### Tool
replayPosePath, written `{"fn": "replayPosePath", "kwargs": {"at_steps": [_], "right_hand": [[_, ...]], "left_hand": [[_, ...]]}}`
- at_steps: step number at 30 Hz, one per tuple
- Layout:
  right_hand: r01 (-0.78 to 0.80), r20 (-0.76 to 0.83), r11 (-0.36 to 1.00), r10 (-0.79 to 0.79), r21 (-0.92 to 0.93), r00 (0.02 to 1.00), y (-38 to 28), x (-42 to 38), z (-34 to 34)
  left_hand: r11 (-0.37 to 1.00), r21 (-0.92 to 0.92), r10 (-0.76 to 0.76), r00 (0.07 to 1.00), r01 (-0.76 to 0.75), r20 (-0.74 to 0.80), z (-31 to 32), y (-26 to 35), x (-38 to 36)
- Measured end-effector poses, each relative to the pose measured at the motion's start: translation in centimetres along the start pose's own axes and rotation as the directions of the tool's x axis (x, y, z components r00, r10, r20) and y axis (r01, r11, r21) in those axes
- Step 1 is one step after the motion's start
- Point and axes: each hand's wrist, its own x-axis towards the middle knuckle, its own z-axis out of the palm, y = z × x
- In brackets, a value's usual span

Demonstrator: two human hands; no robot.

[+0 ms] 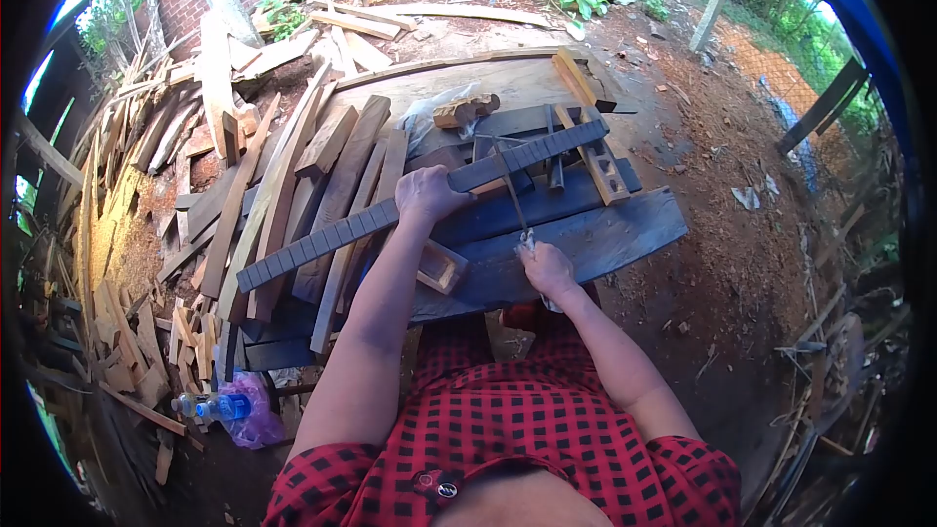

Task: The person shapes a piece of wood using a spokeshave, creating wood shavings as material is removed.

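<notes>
A long dark wooden strip (pixel 342 232), marked with evenly spaced crosswise lines, lies diagonally over the work bench (pixel 605 239). My left hand (pixel 427 193) is closed around its middle. In my right hand (pixel 549 269), the fingers wrap round the pale, wrapped-looking handle of a thin-bladed hand saw (pixel 515 190). The saw's narrow blade crosses the strip to the right of my left hand. Under the strip's far right end stands a light wooden frame piece (pixel 607 174). Just below the strip sits a short hollowed wood block (pixel 442 265).
Long timber pieces (pixel 327 146) lean and lie across the bench's left side. A short chunk of wood (pixel 467 111) rests on crumpled plastic behind the strip. Bottles (pixel 224 407) and a purple plastic bag (pixel 256 415) are at lower left. Scrap wood (pixel 127 332) is piled at left.
</notes>
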Motion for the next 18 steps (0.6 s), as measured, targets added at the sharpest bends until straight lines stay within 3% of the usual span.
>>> {"fn": "replayPosePath", "kwargs": {"at_steps": [10, 18], "right_hand": [[0.011, -0.063, 1.0, -0.011, -0.011, 0.998, -0.9, 1.9, -1.1], [0.005, 0.008, 0.996, -0.005, -0.089, 1.0, 0.2, -0.9, -0.6]], "left_hand": [[1.0, 0.01, -0.011, 1.0, 0.01, 0.004, 0.0, 0.2, 0.0], [1.0, -0.007, -0.009, 1.0, 0.009, 0.01, -0.2, 0.1, 0.0]]}}
